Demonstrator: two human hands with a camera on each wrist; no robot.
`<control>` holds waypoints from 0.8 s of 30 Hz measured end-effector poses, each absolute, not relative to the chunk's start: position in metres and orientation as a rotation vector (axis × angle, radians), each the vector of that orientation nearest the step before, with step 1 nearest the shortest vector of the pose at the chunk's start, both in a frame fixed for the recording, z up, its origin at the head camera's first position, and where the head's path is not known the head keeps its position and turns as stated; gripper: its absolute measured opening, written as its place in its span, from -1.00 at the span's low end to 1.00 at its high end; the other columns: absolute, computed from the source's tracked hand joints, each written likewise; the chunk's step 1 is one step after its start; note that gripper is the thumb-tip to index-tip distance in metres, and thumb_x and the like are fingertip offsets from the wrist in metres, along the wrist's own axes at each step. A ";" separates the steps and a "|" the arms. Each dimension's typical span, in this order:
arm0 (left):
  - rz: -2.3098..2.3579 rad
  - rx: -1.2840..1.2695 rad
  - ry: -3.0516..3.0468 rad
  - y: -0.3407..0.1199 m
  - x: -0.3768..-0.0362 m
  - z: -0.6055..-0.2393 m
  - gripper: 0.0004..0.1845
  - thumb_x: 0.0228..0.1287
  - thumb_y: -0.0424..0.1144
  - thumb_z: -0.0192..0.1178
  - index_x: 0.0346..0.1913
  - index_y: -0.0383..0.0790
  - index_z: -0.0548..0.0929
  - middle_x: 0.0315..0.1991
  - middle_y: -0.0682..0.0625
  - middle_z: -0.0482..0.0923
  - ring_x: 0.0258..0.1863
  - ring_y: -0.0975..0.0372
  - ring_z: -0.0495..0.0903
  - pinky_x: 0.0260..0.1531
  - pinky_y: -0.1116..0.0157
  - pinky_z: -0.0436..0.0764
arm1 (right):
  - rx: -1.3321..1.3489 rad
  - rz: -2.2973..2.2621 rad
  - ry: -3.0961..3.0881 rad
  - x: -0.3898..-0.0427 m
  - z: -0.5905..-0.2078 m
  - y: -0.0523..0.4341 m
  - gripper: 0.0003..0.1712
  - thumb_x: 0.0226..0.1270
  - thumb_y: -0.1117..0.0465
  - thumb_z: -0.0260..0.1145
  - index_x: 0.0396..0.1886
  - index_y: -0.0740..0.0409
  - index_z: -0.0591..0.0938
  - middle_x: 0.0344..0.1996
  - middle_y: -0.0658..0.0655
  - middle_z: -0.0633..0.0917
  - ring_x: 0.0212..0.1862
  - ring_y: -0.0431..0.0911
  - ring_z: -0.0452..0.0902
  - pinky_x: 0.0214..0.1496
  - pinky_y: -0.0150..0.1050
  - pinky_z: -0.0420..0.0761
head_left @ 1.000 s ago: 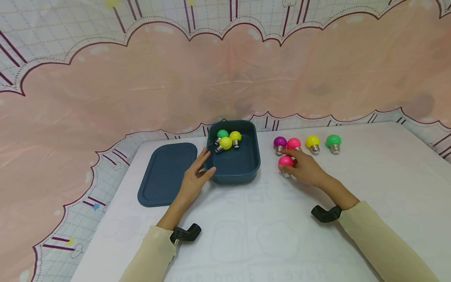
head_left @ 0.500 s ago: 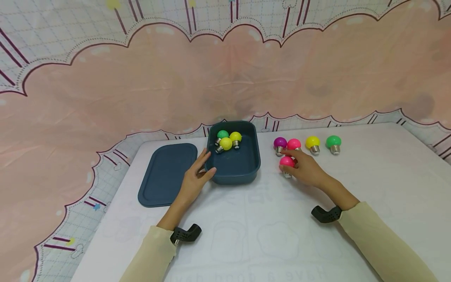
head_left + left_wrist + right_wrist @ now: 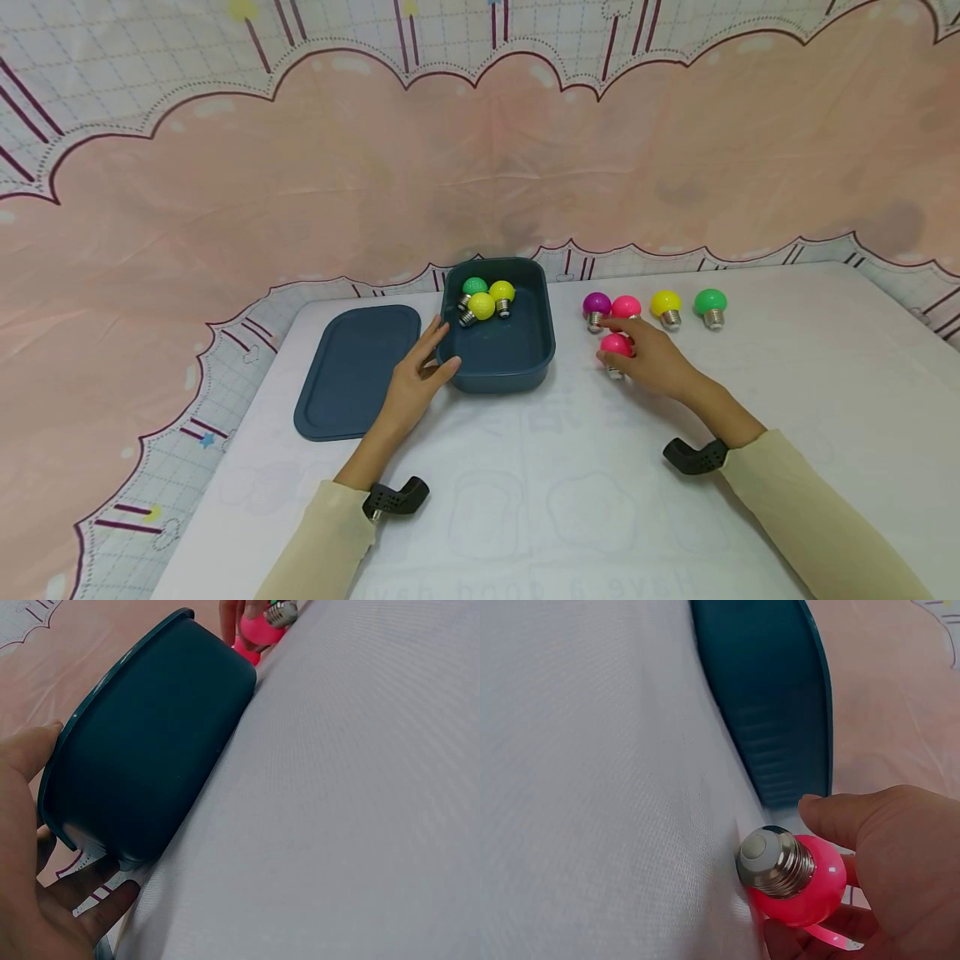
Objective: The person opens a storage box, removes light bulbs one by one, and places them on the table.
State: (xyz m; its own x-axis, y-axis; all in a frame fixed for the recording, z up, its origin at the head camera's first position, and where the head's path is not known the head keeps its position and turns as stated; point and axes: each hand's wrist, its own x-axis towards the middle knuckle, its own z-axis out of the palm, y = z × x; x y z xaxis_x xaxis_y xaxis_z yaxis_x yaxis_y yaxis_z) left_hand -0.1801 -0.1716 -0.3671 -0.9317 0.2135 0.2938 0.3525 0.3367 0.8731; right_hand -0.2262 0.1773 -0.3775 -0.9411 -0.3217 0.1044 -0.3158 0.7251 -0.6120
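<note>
Pink bulb (image 3: 616, 344), the nearer of two pink ones, sits right of centre in the head view, pinched by the right hand (image 3: 654, 360); in the right wrist view the thumb and curled fingers (image 3: 889, 847) close round its pink globe with the metal screw base pointing away from the palm, just above the white table (image 3: 570, 483). Just behind it stands a row of four bulbs on the table: purple bulb (image 3: 596, 305), second pink bulb (image 3: 626, 307), yellow bulb (image 3: 665, 304) and green bulb (image 3: 709, 302). Left of the held bulb, at the centre of the frame, stands the dark blue box (image 3: 525, 362), with a green and two yellow bulbs lying at its far end. The left hand (image 3: 416, 379) rests against the box's near left corner, fingers fairly straight along its wall and thumb on the rim, holding nothing. Further left lies the flat blue lid (image 3: 352, 375), apart from the box. A pink scalloped cloth fills the upper frame.
</note>
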 end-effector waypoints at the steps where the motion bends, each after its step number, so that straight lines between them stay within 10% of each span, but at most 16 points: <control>1: -1.658 -0.524 -2.463 -0.172 -0.180 -0.367 -0.37 0.36 -0.32 0.16 0.43 -0.31 0.21 0.49 -0.16 -0.03 0.41 0.03 0.10 0.22 -0.05 0.32 | -0.536 -1.028 2.909 -0.227 -0.378 0.177 -0.32 0.28 0.14 0.34 0.34 0.27 0.37 0.19 0.40 0.42 0.17 0.25 0.32 0.04 0.11 0.55; 24: -1.663 -0.501 -2.481 -0.172 -0.180 -0.367 -0.38 0.37 -0.30 0.15 0.44 -0.27 0.22 0.49 -0.04 -0.03 0.40 0.02 0.12 0.24 -0.03 0.31 | -0.526 -0.976 2.955 -0.228 -0.364 0.178 -0.36 0.31 0.14 0.32 0.30 0.32 0.39 0.05 0.37 0.49 0.00 0.18 0.41 -0.02 0.07 0.56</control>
State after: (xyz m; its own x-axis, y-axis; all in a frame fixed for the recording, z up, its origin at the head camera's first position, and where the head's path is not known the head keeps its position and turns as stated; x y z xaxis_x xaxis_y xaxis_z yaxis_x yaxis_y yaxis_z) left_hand -0.1804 -0.1717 -0.3667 -0.9391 0.2085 0.2731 0.3318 0.3442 0.8783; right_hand -0.2284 0.1784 -0.3636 -0.9443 -0.3075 0.1173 -0.3168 0.7531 -0.5766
